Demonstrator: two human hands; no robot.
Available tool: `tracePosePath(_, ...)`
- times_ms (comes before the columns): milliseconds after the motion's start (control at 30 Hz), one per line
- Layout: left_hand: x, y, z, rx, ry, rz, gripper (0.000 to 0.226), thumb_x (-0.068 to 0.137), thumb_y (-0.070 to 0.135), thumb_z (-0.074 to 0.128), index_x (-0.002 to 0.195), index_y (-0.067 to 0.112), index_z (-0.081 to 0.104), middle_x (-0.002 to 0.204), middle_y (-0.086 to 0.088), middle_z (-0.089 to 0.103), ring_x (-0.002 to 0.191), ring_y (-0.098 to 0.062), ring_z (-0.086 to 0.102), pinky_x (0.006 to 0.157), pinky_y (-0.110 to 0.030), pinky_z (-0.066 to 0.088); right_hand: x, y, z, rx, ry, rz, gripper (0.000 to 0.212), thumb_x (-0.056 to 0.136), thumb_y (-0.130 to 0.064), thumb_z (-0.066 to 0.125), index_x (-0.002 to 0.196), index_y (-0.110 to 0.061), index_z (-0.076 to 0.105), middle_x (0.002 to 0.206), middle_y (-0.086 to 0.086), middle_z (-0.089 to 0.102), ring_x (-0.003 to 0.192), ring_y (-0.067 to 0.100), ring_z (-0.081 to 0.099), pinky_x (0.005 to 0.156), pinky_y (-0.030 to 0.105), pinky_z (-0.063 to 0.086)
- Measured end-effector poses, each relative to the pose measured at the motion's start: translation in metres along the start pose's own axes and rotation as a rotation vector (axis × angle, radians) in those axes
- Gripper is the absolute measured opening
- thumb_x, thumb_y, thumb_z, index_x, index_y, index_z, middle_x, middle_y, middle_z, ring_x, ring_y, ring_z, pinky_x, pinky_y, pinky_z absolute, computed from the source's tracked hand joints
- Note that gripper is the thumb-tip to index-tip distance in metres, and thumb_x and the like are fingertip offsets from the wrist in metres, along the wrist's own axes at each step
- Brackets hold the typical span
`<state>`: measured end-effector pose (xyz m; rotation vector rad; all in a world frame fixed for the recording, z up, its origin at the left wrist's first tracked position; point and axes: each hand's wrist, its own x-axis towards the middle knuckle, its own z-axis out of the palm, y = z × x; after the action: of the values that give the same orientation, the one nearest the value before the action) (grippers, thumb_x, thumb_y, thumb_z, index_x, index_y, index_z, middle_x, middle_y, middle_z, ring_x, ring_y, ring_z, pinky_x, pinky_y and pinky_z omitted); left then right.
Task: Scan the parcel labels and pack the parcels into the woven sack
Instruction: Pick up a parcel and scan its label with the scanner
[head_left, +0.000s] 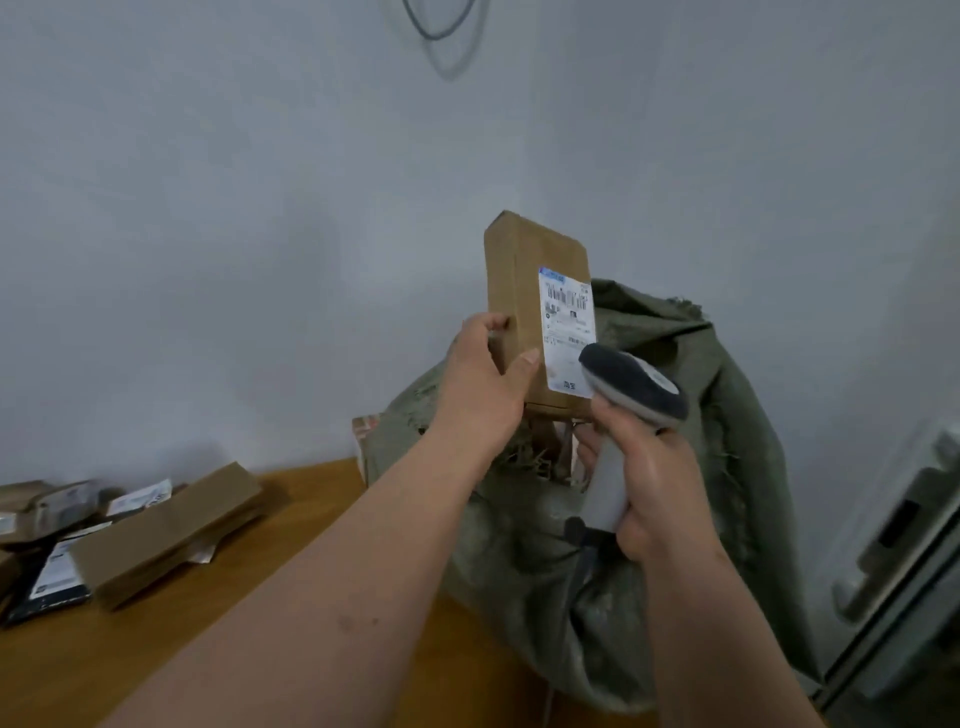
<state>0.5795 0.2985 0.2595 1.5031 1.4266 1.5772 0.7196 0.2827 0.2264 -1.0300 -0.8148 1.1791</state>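
- The left hand (480, 387) grips the cardboard parcel (524, 296) by its lower left edge, thumb on the front face and fingers wrapped behind; the parcel stands upright in the air above the mouth of the woven sack (691, 415).
- The right hand (652, 483) clasps the handle of the barcode scanner (631, 389), whose head sits just before the lower corner of the white label (566, 322).
- Judgement: the parcel looks light, being carried by one hand at one edge. Its flat cardboard faces appear stiff and dry, so slip seems unlikely. The narrow sides offer the soundest hold; a hold there also leaves the label uncovered.
- The sack is soft and slumped on the wooden table (291, 639). Its frayed rim folds inward and could catch a parcel corner on entry. What lies inside is mostly hidden.
- Further parcels (166, 535) lie heaped at the table's far left, well apart from the sack.
- A metal-framed fixture (909, 551) stands to the right, beside the sack. It is clear of both hands.
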Motion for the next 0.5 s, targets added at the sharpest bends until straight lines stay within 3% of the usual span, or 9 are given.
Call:
tracePosePath(67,0.014,-0.010,0.015,0.279,-0.067,-0.072,0.046,0.100,0.023,0.054,0.145,0.028,0.043,0.158,-0.004,0.028,0.139,-0.026,0.040,0.109,-0.044,0.044,0.019,0.006,-0.009,-0.022,-0.024,0.061,0.027,0.085,-0.022,0.079,0.110,-0.015,0.070,0.105,0.014,0.074,0.101,0.026,0.071,0.097,0.043,0.056)
tracePosePath(133,0.022,-0.023,0.025,0.502,-0.211,-0.131,0.054,0.101,0.016,0.048,0.153,0.022,0.035,0.166,-0.004,0.009,0.151,-0.026,0.018,0.119,-0.041,0.028,0.034,0.014,-0.016,-0.055,-0.042,0.097,0.023,0.082,-0.026,0.081,0.101,-0.018,0.071,0.101,0.011,0.075,0.099,0.025,0.071,0.095,0.042,0.056)
tracePosePath(267,0.019,-0.039,0.033,0.558,-0.336,-0.171,0.049,0.101,0.016,0.046,0.150,0.023,0.042,0.159,-0.002,0.036,0.142,-0.023,0.038,0.106,-0.025,0.032,0.051,0.029,-0.022,-0.081,-0.090,0.114,0.027,0.083,-0.027,0.080,0.107,-0.020,0.071,0.102,0.006,0.076,0.102,0.025,0.070,0.093,0.042,0.056)
tracePosePath(367,0.018,-0.050,0.031,0.683,-0.390,-0.167,0.049,0.101,0.024,0.046,0.149,0.029,0.042,0.152,0.001,0.047,0.137,-0.022,0.045,0.113,-0.035,0.036,0.055,0.034,-0.019,-0.100,-0.116,0.136,0.035,0.083,-0.027,0.079,0.116,-0.018,0.069,0.107,0.007,0.075,0.104,0.027,0.068,0.098,0.048,0.053)
tracePosePath(500,0.018,-0.069,0.014,0.922,-0.310,-0.203,0.053,0.097,0.040,0.050,0.148,0.044,0.037,0.157,0.002,0.035,0.142,-0.028,0.033,0.116,-0.053,0.027,0.058,0.040,-0.010,-0.114,-0.142,0.125,0.035,0.085,-0.022,0.078,0.118,-0.017,0.068,0.102,0.002,0.075,0.098,0.020,0.069,0.084,0.035,0.055)
